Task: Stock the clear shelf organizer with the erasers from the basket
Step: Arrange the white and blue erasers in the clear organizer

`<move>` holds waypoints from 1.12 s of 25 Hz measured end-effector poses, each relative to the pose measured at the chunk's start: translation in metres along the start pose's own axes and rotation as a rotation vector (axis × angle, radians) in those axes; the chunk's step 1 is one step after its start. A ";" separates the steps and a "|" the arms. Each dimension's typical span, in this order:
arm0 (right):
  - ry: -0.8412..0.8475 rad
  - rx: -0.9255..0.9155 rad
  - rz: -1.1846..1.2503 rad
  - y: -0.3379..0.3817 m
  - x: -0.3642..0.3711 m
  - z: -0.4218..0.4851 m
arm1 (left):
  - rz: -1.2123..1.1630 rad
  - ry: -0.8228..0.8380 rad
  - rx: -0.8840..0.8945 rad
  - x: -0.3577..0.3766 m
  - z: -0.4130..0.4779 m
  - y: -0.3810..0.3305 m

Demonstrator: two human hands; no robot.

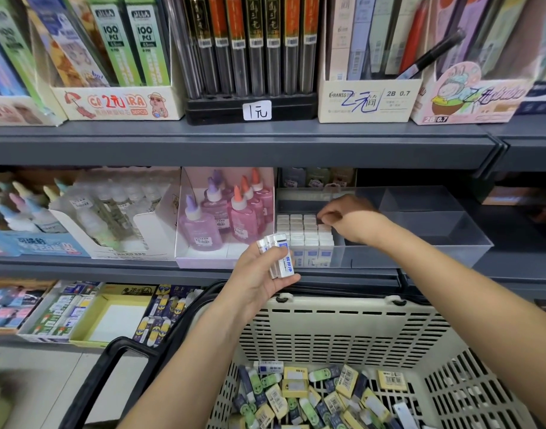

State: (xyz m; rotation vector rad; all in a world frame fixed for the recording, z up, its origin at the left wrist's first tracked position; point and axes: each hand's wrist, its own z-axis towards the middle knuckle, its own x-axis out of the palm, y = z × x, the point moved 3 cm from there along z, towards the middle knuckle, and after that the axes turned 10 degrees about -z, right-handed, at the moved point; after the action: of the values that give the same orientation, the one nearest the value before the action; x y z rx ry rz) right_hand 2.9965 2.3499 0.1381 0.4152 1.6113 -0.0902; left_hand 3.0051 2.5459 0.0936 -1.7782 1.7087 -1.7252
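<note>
Your left hand [259, 281] grips some erasers [279, 258] just before the organizer [435, 255]; your right hand [347, 216] curls inside it, hold unclear.

Left hand [259, 274] raised, gripping; right hand [346, 216] extended forward, curled.

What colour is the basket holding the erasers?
Cream slotted plastic basket with black handles; the head view shows it best.

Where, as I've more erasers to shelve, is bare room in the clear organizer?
The clear plastic organizer's right compartments, either side of their cross divider, are bare; so is the strip behind the white eraser rows, by the right hand. Those rows crowd its left front.
</note>
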 end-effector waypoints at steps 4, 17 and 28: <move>-0.152 0.017 0.163 0.007 -0.009 -0.015 | 0.049 0.052 0.011 0.001 -0.002 0.000; -0.030 -0.014 0.655 0.013 -0.016 -0.048 | 0.008 0.023 0.016 0.009 0.000 -0.001; -0.232 0.109 0.169 -0.017 -0.025 -0.011 | 0.177 0.026 0.164 0.008 0.000 -0.011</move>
State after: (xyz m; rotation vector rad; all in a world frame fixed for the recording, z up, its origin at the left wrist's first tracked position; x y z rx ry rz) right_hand 2.9814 2.3323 0.1605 0.6013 1.3413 -0.0944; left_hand 3.0093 2.5440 0.1062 -1.4958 1.6271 -1.7625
